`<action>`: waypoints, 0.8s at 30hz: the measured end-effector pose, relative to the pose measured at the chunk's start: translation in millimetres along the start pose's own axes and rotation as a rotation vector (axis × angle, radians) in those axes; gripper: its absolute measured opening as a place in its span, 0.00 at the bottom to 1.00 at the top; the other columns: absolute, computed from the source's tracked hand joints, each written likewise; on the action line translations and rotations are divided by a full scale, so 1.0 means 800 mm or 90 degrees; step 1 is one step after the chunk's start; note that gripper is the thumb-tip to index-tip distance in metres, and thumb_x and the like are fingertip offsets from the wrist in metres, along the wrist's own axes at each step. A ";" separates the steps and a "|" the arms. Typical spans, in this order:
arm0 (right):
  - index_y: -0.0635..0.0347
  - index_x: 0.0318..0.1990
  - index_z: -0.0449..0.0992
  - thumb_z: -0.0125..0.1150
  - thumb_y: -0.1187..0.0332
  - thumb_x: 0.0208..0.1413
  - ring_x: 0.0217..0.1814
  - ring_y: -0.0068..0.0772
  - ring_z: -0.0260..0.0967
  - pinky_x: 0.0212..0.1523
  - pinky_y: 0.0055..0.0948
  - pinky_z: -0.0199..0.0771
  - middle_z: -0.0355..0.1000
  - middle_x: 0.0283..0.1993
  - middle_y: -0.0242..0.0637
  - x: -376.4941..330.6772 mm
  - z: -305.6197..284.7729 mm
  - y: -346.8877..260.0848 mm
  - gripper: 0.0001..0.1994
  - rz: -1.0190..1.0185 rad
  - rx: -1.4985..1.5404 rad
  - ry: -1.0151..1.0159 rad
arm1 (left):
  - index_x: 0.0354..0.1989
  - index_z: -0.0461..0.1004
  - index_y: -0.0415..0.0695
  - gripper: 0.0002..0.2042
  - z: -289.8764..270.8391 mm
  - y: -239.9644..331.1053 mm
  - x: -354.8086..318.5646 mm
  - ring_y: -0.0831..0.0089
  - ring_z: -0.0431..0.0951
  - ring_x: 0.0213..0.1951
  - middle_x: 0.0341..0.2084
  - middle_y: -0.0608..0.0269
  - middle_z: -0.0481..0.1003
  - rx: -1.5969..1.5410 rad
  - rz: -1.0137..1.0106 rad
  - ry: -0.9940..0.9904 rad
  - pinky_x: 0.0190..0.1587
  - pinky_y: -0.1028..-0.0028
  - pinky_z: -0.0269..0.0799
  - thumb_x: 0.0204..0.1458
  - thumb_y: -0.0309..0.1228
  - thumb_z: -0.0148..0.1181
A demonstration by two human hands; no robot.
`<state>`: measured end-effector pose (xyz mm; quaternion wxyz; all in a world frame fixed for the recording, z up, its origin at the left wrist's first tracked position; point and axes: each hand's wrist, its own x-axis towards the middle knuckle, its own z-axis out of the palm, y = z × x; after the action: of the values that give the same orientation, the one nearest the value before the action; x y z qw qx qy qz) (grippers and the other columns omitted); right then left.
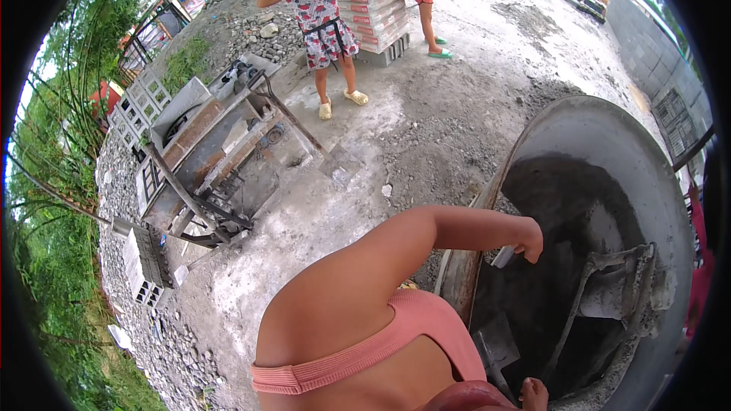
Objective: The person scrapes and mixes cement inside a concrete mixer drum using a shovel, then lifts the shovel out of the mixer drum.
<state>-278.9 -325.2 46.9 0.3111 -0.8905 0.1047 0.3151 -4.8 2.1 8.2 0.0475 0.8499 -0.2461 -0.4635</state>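
A large round grey mixer drum (609, 118) with dark, wet-looking mix (563, 183) inside fills the right side. My left arm reaches across its near rim, and my left hand (528, 240) is closed over the drum. Beside that hand shows a short grey metal piece (503, 257); whether my fingers grip it is unclear. At the bottom edge my right hand (534, 394) is curled, and what it holds, if anything, is hidden. Close to it is a flat grey plate on a bar (499, 344). A cement-crusted metal paddle (609, 289) stands inside the drum on the right.
A worn metal and wood frame machine (221, 152) stands at the left, near hollow blocks (145, 270). Beyond, a person in a patterned dress (324, 19) stands before stacked bags (373, 7), with another person (423, 0) alongside. Gravel (183, 358) lies lower left.
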 end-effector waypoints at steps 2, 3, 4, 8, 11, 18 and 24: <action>0.64 0.47 0.71 0.52 0.50 0.56 0.29 0.25 0.61 0.31 0.26 0.64 0.68 0.31 0.33 0.001 0.002 0.003 0.23 -0.020 -0.007 0.021 | 0.39 0.75 0.39 0.24 0.000 0.001 0.000 0.58 0.73 0.39 0.39 0.54 0.75 0.004 -0.001 0.007 0.44 0.60 0.66 0.52 0.46 0.40; 0.64 0.47 0.71 0.52 0.50 0.56 0.29 0.25 0.61 0.31 0.26 0.64 0.68 0.31 0.33 0.001 0.001 0.002 0.23 -0.022 -0.007 0.021 | 0.39 0.75 0.39 0.24 0.000 -0.002 0.001 0.58 0.73 0.39 0.39 0.54 0.75 0.004 -0.003 0.008 0.44 0.60 0.66 0.52 0.46 0.40; 0.64 0.47 0.71 0.52 0.50 0.56 0.28 0.24 0.60 0.30 0.26 0.64 0.68 0.31 0.32 0.001 0.000 0.000 0.24 -0.020 -0.011 0.015 | 0.39 0.75 0.39 0.24 0.002 -0.005 0.005 0.58 0.73 0.39 0.38 0.54 0.75 -0.010 -0.002 0.018 0.43 0.60 0.66 0.52 0.46 0.40; 0.64 0.48 0.70 0.53 0.50 0.55 0.28 0.24 0.59 0.30 0.26 0.63 0.67 0.31 0.32 0.005 -0.004 0.017 0.24 0.008 0.021 -0.015 | 0.38 0.75 0.39 0.23 0.002 0.002 -0.004 0.58 0.73 0.38 0.38 0.54 0.75 -0.007 0.017 0.023 0.42 0.60 0.66 0.52 0.46 0.41; 0.63 0.48 0.70 0.53 0.50 0.55 0.28 0.23 0.58 0.29 0.26 0.63 0.66 0.31 0.31 0.004 -0.003 0.013 0.24 -0.033 0.042 0.020 | 0.39 0.75 0.39 0.23 0.002 -0.003 -0.005 0.58 0.73 0.38 0.38 0.54 0.75 -0.002 0.019 0.022 0.42 0.60 0.66 0.52 0.46 0.41; 0.62 0.47 0.71 0.53 0.50 0.55 0.28 0.21 0.58 0.28 0.24 0.62 0.66 0.31 0.29 0.013 -0.002 0.027 0.23 -0.006 0.016 0.024 | 0.42 0.76 0.42 0.22 -0.001 -0.003 0.007 0.58 0.73 0.43 0.41 0.56 0.76 -0.039 -0.011 0.019 0.46 0.60 0.65 0.51 0.45 0.44; 0.59 0.46 0.72 0.54 0.52 0.56 0.26 0.17 0.56 0.26 0.21 0.60 0.66 0.29 0.26 0.018 -0.001 0.040 0.20 -0.015 0.031 0.021 | 0.38 0.76 0.40 0.22 -0.002 -0.001 -0.003 0.60 0.74 0.37 0.37 0.57 0.75 -0.016 0.023 0.029 0.42 0.62 0.67 0.52 0.45 0.41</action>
<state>-279.5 -350.5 22.4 0.3350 -0.8887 0.1067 0.2941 -4.4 3.5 10.7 0.0722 0.8552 -0.2543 -0.4459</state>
